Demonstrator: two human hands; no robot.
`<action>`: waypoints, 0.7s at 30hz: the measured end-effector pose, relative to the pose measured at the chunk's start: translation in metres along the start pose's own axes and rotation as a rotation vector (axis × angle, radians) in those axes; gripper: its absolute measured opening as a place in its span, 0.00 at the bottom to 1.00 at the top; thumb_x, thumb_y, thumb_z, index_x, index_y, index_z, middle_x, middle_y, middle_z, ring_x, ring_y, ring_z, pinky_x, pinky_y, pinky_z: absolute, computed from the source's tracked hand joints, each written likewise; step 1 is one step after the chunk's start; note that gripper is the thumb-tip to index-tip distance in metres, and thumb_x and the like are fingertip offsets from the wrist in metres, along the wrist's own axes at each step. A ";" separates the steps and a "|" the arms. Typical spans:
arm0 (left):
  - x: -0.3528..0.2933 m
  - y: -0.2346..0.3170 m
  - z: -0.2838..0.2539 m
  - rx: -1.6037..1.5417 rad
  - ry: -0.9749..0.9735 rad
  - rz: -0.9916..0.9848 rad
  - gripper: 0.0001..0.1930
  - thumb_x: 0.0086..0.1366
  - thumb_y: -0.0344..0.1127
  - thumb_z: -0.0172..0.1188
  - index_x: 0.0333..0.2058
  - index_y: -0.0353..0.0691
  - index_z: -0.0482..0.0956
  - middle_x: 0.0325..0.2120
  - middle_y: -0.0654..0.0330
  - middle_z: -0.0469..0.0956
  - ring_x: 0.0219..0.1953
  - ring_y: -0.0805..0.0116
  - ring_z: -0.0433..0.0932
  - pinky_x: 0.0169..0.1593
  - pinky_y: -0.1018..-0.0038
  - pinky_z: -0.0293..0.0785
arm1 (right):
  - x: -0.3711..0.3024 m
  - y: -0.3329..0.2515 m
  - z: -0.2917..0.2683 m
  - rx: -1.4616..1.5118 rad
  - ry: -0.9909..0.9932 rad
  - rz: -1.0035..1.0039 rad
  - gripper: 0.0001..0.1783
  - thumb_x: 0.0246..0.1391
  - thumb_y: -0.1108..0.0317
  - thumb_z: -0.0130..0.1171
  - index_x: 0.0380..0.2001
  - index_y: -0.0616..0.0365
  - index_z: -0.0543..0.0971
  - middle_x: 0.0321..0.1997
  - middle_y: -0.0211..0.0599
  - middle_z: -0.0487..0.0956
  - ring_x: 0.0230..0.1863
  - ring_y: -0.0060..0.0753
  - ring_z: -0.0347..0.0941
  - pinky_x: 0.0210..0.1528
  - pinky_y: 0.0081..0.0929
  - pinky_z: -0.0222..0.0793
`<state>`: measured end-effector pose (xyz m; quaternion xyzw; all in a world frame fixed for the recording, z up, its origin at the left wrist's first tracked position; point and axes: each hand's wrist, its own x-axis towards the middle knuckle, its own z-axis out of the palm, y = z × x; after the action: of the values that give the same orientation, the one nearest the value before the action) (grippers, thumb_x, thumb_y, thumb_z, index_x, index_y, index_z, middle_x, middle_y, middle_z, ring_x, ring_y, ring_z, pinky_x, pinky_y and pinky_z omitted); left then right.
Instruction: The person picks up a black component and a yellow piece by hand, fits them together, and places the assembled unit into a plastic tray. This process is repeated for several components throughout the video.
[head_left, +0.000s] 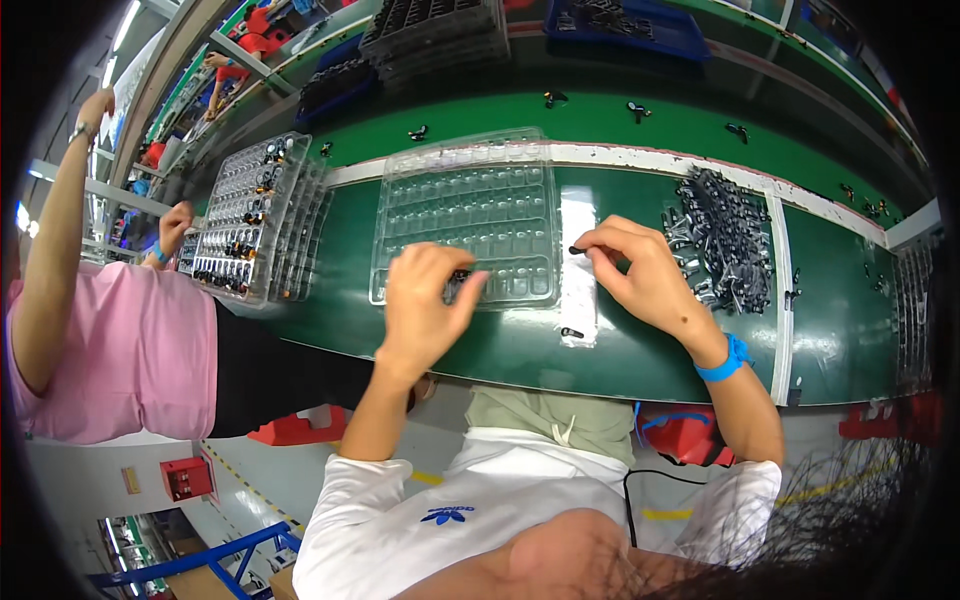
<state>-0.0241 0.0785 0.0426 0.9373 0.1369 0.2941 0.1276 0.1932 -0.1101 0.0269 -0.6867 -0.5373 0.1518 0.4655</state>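
My left hand [425, 305] is curled over the near left part of a clear plastic tray [465, 225] with rows of moulded pockets. Small dark parts [457, 284] show between its thumb and fingers; their exact kind is hard to make out. To the right of the tray, my right hand [645, 275] pinches a small black elongated part [577, 250] between thumb and fingertips, above a white strip [578, 210] on the green table. Another small black part [572, 333] lies on the strip's near end. Right of that hand is a heap of similar black parts [725, 245].
Leftward, a co-worker in a pink shirt [140, 350] stands by stacked clear trays [260, 220] of small parts. Beyond the white ledge [640, 155], scattered parts lie on a green belt [590, 125]. A tray stack [435, 35] and blue bin [690, 42] stand farther back.
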 end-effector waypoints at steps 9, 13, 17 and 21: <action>-0.003 -0.021 -0.006 0.177 -0.119 -0.132 0.10 0.55 0.32 0.75 0.36 0.38 0.87 0.30 0.60 0.85 0.33 0.60 0.80 0.39 0.67 0.77 | -0.011 0.005 0.010 0.393 0.029 0.090 0.11 0.60 0.80 0.61 0.45 0.69 0.84 0.43 0.38 0.82 0.42 0.26 0.81 0.47 0.21 0.80; 0.000 -0.021 -0.005 0.035 -0.149 -0.207 0.11 0.56 0.30 0.74 0.38 0.37 0.87 0.31 0.59 0.85 0.33 0.60 0.79 0.40 0.68 0.76 | -0.010 0.001 0.012 0.370 0.086 0.036 0.10 0.60 0.81 0.62 0.44 0.69 0.84 0.44 0.38 0.82 0.42 0.26 0.81 0.46 0.21 0.81; 0.005 -0.030 -0.004 -0.093 -0.151 -0.158 0.10 0.57 0.28 0.72 0.39 0.36 0.87 0.32 0.56 0.84 0.32 0.59 0.78 0.39 0.67 0.75 | -0.010 0.002 0.010 0.361 0.119 0.032 0.10 0.60 0.81 0.62 0.44 0.68 0.84 0.43 0.38 0.82 0.42 0.27 0.82 0.46 0.22 0.81; 0.009 -0.016 0.000 0.172 -0.157 0.002 0.10 0.58 0.32 0.71 0.39 0.38 0.86 0.32 0.56 0.84 0.33 0.55 0.78 0.39 0.62 0.75 | -0.014 0.005 0.008 0.310 0.167 -0.027 0.09 0.59 0.81 0.62 0.43 0.67 0.84 0.42 0.39 0.82 0.43 0.28 0.82 0.45 0.23 0.80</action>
<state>-0.0200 0.0964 0.0424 0.9650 0.1502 0.2072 0.0565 0.1849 -0.1188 0.0149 -0.6097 -0.4761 0.1687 0.6108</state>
